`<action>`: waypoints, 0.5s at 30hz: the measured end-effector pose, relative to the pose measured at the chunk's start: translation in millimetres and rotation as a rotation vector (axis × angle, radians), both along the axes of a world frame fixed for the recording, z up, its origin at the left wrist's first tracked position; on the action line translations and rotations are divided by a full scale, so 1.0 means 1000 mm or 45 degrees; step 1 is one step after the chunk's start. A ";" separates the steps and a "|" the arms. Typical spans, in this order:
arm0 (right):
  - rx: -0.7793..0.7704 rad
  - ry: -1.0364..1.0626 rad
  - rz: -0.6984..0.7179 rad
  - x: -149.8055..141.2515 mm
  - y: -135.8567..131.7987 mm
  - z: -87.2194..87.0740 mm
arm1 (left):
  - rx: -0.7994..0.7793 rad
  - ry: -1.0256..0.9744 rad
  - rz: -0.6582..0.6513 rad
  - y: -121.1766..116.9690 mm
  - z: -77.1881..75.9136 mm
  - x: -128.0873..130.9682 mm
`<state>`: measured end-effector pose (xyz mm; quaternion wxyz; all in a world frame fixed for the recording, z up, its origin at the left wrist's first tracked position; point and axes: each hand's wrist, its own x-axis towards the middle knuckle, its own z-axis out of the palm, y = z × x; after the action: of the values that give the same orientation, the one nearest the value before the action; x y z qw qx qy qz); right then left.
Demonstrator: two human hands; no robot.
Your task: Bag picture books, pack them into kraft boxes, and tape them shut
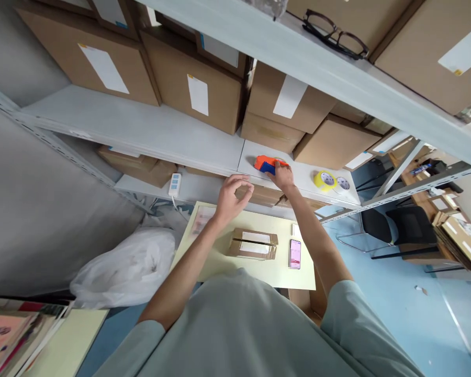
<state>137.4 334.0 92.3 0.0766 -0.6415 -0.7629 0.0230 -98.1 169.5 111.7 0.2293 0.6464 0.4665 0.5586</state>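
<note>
My right hand [282,175] reaches onto the grey shelf, its fingers wrapped on an orange and blue tape dispenser [264,164] lying there. Part of the dispenser is hidden under the hand. My left hand [232,199] hovers in front of the shelf edge, fingers curved and a gap between thumb and forefinger, with nothing in it. Below, on the pale yellow table [220,267], lies a small brown carton [253,244] with white labels and a dark slit along its top. To its right is a phone [294,254] with a lit pink screen.
Yellow tape [325,180] and another tape roll [343,183] stand right of the dispenser. Large cartons [200,94] line the shelf. Glasses [333,36] rest on the upper shelf. A power strip [175,184] and a white plastic bag [125,267] are at left, a chair [410,225] at right.
</note>
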 end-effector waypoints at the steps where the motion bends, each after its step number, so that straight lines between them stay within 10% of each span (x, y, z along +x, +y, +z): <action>1: 0.003 0.020 -0.002 -0.001 -0.001 -0.001 | -0.026 0.001 0.004 -0.003 -0.003 -0.006; 6: -0.025 -0.033 0.054 0.002 -0.036 0.002 | -0.097 -0.059 -0.010 -0.019 -0.023 -0.034; 15: 0.177 0.047 0.432 0.004 -0.180 0.038 | 0.015 -0.208 0.059 -0.068 -0.028 -0.051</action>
<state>141.1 153.8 130.4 0.1296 -0.4963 -0.8584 -0.0056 -148.8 101.4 83.5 0.2498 0.5891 0.4577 0.6173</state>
